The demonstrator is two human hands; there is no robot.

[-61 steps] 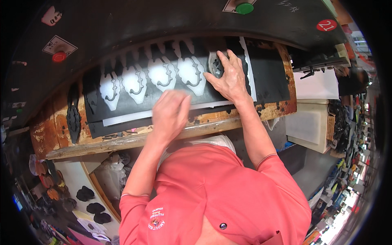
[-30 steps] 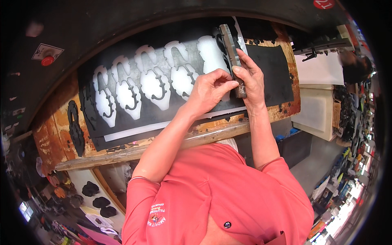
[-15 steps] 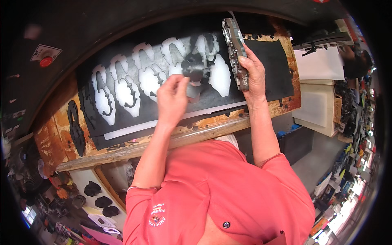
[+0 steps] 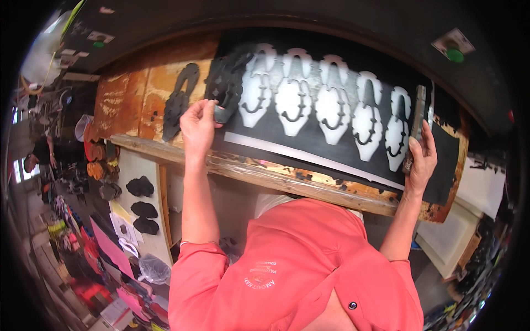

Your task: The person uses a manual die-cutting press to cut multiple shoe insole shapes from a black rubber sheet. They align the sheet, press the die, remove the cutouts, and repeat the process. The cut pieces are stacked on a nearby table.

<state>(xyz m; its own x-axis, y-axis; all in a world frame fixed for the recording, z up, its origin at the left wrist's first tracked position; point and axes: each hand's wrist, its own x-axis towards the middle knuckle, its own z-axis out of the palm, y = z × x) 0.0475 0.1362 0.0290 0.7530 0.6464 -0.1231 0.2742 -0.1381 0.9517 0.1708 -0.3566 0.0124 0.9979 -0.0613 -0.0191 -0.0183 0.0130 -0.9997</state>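
My left hand (image 4: 200, 126) pinches a black cut piece (image 4: 222, 114) by its rounded end, at the left part of the black sheet material (image 4: 309, 149). The rest of that piece is blurred against the dark sheet. Just left of it, a long black cut piece or stack (image 4: 181, 102) lies on the worn board. My right hand (image 4: 422, 157) grips a narrow metal cutting die (image 4: 418, 124), held edge-up at the right of the sheet. Between my hands runs a row of shoe-upper-shaped cut-outs (image 4: 292, 107), white showing through them.
The worn orange-brown board (image 4: 124, 105) has a wooden rail (image 4: 265, 177) along its near edge. A dark machine beam with a green button (image 4: 455, 55) spans the far side. Black piles (image 4: 144, 209) sit on a pale surface at left; a white cabinet (image 4: 450, 240) stands at right.
The view has turned, so the sheet appears shifted. My left hand has carried the black piece leftward past the cut-outs. My right hand still grips the die, now edge-on beyond the row's right end.
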